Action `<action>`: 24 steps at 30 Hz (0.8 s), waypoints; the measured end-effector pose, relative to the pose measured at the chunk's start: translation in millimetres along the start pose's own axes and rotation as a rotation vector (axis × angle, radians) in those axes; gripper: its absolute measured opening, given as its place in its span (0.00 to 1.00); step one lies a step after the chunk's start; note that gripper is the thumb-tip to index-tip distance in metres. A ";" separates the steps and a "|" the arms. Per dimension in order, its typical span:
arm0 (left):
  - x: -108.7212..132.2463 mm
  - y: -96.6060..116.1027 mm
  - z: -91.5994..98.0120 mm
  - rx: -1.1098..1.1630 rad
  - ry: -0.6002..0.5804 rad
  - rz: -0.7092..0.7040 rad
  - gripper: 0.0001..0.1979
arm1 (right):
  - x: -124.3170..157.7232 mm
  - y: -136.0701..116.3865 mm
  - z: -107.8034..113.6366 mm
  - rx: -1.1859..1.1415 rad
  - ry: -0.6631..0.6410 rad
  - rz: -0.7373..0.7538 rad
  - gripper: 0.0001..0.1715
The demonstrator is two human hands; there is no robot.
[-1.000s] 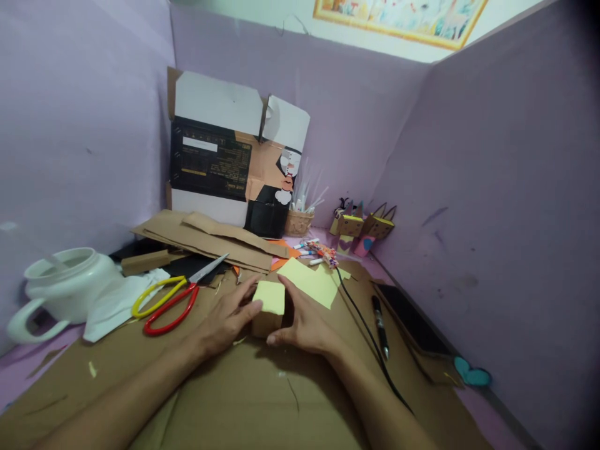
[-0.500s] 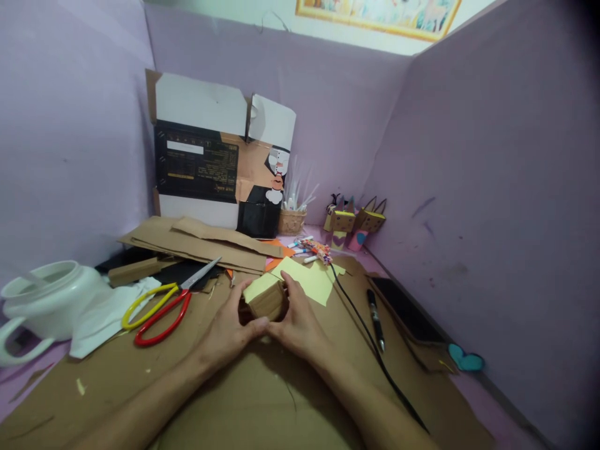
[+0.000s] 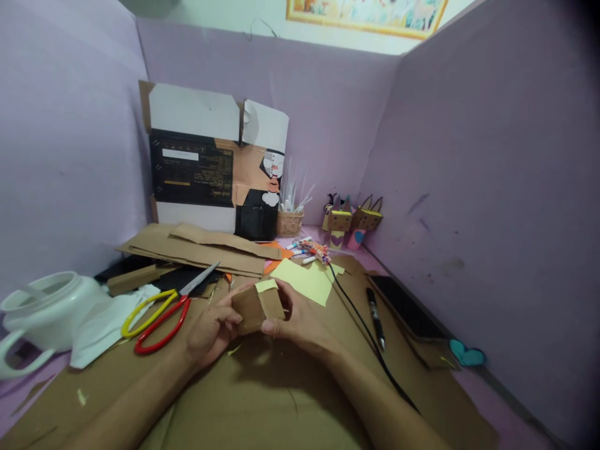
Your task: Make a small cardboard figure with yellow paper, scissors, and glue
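A small brown cardboard box [image 3: 252, 310] with a strip of pale yellow paper on its top is held between my two hands, above the cardboard sheet [image 3: 244, 406]. My left hand [image 3: 212, 328] grips its left side, thumb against the near face. On the right side, my right hand [image 3: 296, 319] wraps its fingers behind the box, with the thumb at the lower front edge. Just beyond my hands lie pale yellow paper pieces [image 3: 305, 282]. The far side of the box is hidden.
Scissors [image 3: 175, 312] with yellow and red handles lie left, near a white pot [image 3: 51, 312]. Cardboard strips [image 3: 201, 250] lie behind. A glue gun [image 3: 316, 251] trails a black cord past a pen [image 3: 375, 319]. A phone [image 3: 407, 306] lies by the right wall.
The box has been turned in my hands: the yellow top shows less and plain cardboard faces now point toward me. My left hand has shifted left and down, its thumb now on the near face.
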State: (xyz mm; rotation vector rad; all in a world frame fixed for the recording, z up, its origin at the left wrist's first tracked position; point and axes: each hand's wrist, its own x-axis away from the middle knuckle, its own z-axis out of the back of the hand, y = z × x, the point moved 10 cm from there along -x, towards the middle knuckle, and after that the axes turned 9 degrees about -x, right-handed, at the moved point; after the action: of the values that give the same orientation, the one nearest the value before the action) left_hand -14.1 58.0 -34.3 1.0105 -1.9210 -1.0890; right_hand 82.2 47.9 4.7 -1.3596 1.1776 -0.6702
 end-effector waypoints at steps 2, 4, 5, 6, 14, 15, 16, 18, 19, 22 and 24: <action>-1.0 -0.7 1.5 -0.035 0.034 -0.025 0.32 | -0.3 0.5 4.9 0.069 0.056 0.011 0.42; -1.6 0.9 8.5 -0.096 0.107 -0.076 0.29 | 0.2 2.4 11.0 0.158 0.129 0.005 0.42; -1.8 1.9 11.5 -0.140 0.133 -0.104 0.27 | 0.6 3.3 12.8 0.200 0.155 0.004 0.43; -2.3 2.7 12.8 -0.188 0.142 -0.129 0.27 | 0.9 3.7 13.6 0.244 0.171 0.011 0.44; -4.1 11.6 -9.9 -0.403 -0.068 -0.332 0.36 | 2.8 10.5 15.8 0.432 0.228 0.134 0.58; -4.5 11.2 -10.5 -0.418 -0.073 -0.329 0.37 | 2.0 12.1 15.5 0.422 0.211 0.126 0.60; -5.0 11.5 -9.5 -0.426 -0.066 -0.329 0.37 | 1.0 13.4 15.1 0.406 0.188 0.111 0.61; -5.8 13.1 -5.8 -0.417 -0.043 -0.335 0.38 | -0.6 15.1 18.6 0.352 0.177 0.047 0.62; -6.3 12.6 -5.0 -0.407 -0.044 -0.327 0.39 | -0.8 15.0 22.9 0.320 0.199 0.011 0.61; -6.7 9.9 -9.4 -0.402 -0.087 -0.292 0.38 | 0.7 9.7 35.4 0.234 0.296 -0.040 0.59; -4.9 9.9 -15.3 -0.404 -0.116 -0.278 0.36 | -0.1 8.2 30.4 0.160 0.248 -0.043 0.57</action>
State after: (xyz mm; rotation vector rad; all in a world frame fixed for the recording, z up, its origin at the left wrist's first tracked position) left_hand -1.7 60.3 -20.2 1.0158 -1.5812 -1.6474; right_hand 107.7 60.8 -8.6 -1.1931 1.2634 -0.9648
